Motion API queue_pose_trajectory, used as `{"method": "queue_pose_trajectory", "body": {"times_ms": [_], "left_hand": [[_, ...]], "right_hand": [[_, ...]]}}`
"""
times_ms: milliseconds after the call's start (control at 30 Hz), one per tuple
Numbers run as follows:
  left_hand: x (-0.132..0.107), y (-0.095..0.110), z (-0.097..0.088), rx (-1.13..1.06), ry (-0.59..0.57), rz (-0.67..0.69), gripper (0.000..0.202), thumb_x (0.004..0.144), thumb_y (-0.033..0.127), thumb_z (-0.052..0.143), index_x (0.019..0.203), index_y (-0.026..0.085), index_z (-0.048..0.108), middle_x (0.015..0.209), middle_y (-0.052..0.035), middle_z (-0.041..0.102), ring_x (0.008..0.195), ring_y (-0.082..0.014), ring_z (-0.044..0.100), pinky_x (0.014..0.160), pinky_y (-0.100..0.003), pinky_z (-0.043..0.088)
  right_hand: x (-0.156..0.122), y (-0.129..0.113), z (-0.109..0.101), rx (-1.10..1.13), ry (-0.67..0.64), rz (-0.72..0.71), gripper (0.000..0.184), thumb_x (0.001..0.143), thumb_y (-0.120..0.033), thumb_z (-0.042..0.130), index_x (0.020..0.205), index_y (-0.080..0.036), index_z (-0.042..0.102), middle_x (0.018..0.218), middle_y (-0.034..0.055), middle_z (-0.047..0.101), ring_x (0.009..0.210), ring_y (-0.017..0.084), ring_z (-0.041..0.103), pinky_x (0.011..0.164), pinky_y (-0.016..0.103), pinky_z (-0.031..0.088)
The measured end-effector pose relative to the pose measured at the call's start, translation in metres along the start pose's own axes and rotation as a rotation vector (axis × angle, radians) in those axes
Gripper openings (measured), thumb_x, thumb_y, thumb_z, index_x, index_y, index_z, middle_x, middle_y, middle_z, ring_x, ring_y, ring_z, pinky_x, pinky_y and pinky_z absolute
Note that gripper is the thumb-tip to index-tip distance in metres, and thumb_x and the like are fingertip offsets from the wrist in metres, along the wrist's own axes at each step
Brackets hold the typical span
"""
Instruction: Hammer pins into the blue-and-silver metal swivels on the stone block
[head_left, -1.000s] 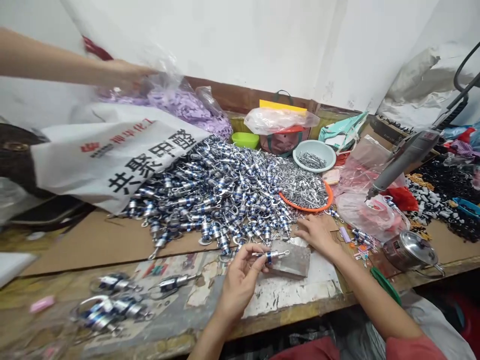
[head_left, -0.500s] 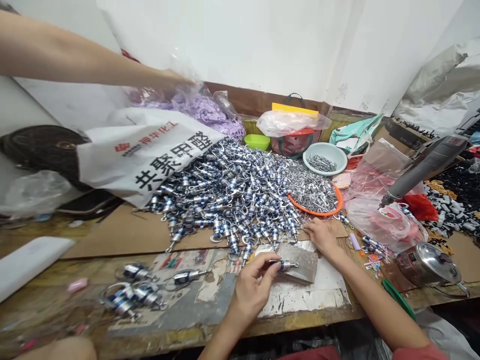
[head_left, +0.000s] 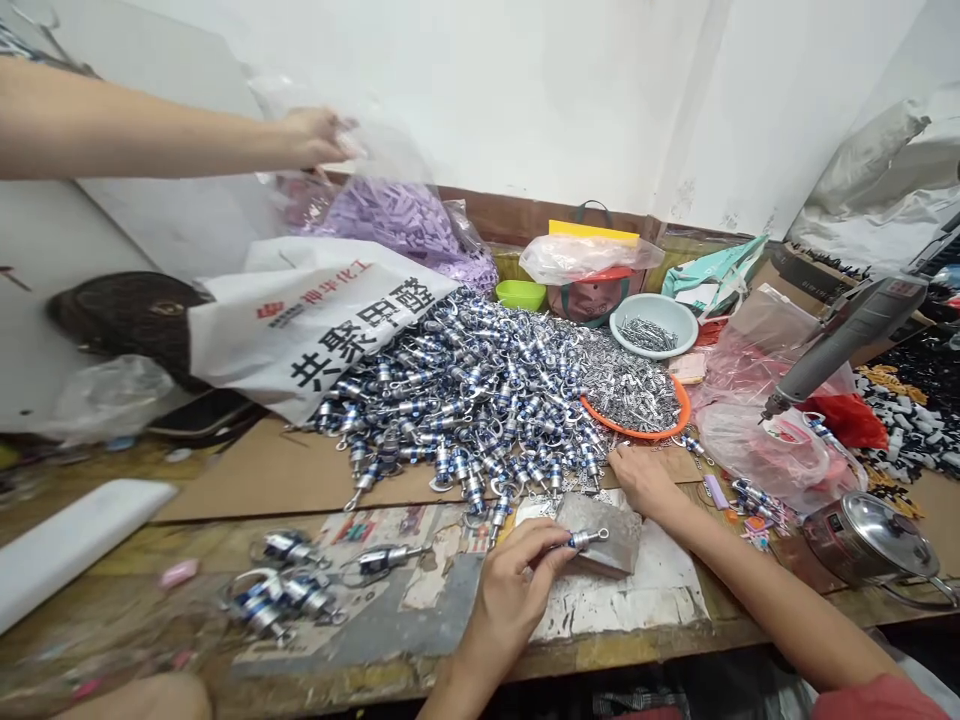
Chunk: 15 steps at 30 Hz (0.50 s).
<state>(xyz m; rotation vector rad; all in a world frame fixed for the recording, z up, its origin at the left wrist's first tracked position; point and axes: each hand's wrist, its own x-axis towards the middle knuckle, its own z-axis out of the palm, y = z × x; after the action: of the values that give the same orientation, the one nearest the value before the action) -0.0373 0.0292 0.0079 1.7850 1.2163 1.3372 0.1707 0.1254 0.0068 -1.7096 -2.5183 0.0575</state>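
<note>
Between the thumb and fingers of my left hand (head_left: 521, 580) is a blue-and-silver metal keychain (head_left: 589, 539), its small eyelet end pointing right. It is held over a grey metal block (head_left: 604, 530) on the bench. My right hand (head_left: 639, 482) rests beyond the block, fingertips drawn together among small silver metal parts; what they pinch is too small to make out. Just behind it is an orange-rimmed tray (head_left: 660, 434) heaped with small silver parts. A large heap of similar keychains (head_left: 457, 390) spreads to the left.
Another person's hand (head_left: 319, 137) grips a clear bag of purple pieces (head_left: 397, 215). A power screwdriver (head_left: 844, 340) hangs at right above pink plastic bags. A lidded metal pot (head_left: 874, 545) stands by the bench edge. Several keychains (head_left: 281, 590) lie front left.
The other person's hand has lifted the clear bag's top and drawn back left. My left hand still holds the keychain over the block. My right hand stays among the small parts. The view shifts slightly.
</note>
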Motion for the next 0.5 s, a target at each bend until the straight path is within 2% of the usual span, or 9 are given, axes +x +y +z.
{"method": "queue_pose_trajectory", "body": {"times_ms": [100, 200, 300, 400, 500], "left_hand": [[-0.004, -0.001, 0.001, -0.011, 0.041, -0.008, 0.009, 0.074, 0.018, 0.062, 0.074, 0.020, 0.071, 0.078, -0.0060, 0.072, 0.077, -0.0186, 0.067, 0.072, -0.027, 0.054], [-0.006, 0.003, 0.000, -0.022, 0.074, -0.012, 0.009, 0.074, 0.018, 0.063, 0.074, 0.021, 0.072, 0.078, -0.0047, 0.073, 0.076, -0.0183, 0.068, 0.073, -0.027, 0.055], [-0.006, 0.010, -0.001, -0.060, 0.114, -0.070, 0.009, 0.072, 0.020, 0.065, 0.075, 0.023, 0.073, 0.078, -0.0025, 0.074, 0.074, -0.0178, 0.069, 0.071, -0.026, 0.056], [-0.009, 0.017, -0.002, -0.123, 0.174, -0.187, 0.016, 0.069, 0.022, 0.068, 0.084, 0.025, 0.073, 0.081, -0.0009, 0.075, 0.074, -0.0181, 0.070, 0.070, -0.026, 0.057], [-0.014, 0.022, -0.004, -0.154, 0.200, -0.228, 0.029, 0.069, 0.023, 0.069, 0.098, 0.024, 0.069, 0.084, -0.0006, 0.075, 0.074, -0.0180, 0.071, 0.072, -0.027, 0.057]], "right_hand": [[-0.005, 0.002, -0.012, 0.128, 0.070, -0.001, 0.023, 0.072, 0.003, 0.048, 0.085, -0.012, 0.061, 0.087, 0.0090, 0.062, 0.079, 0.016, 0.058, 0.068, 0.024, 0.043], [-0.018, -0.016, -0.028, 0.272, 0.142, -0.010, 0.014, 0.081, -0.010, 0.050, 0.087, -0.014, 0.062, 0.085, 0.0057, 0.064, 0.076, 0.013, 0.060, 0.066, 0.022, 0.047], [-0.036, -0.047, -0.042, 0.630, 0.221, -0.058, 0.012, 0.081, -0.020, 0.054, 0.081, -0.015, 0.065, 0.077, 0.0033, 0.066, 0.068, 0.011, 0.061, 0.060, 0.021, 0.048], [-0.053, -0.074, -0.048, 1.036, 0.250, -0.090, 0.009, 0.075, -0.021, 0.062, 0.073, -0.016, 0.068, 0.068, 0.0022, 0.067, 0.063, 0.012, 0.061, 0.058, 0.022, 0.048], [-0.062, -0.088, -0.049, 1.189, 0.258, -0.071, 0.006, 0.073, -0.020, 0.065, 0.072, -0.017, 0.070, 0.069, 0.0019, 0.068, 0.064, 0.012, 0.062, 0.061, 0.022, 0.048]]}}
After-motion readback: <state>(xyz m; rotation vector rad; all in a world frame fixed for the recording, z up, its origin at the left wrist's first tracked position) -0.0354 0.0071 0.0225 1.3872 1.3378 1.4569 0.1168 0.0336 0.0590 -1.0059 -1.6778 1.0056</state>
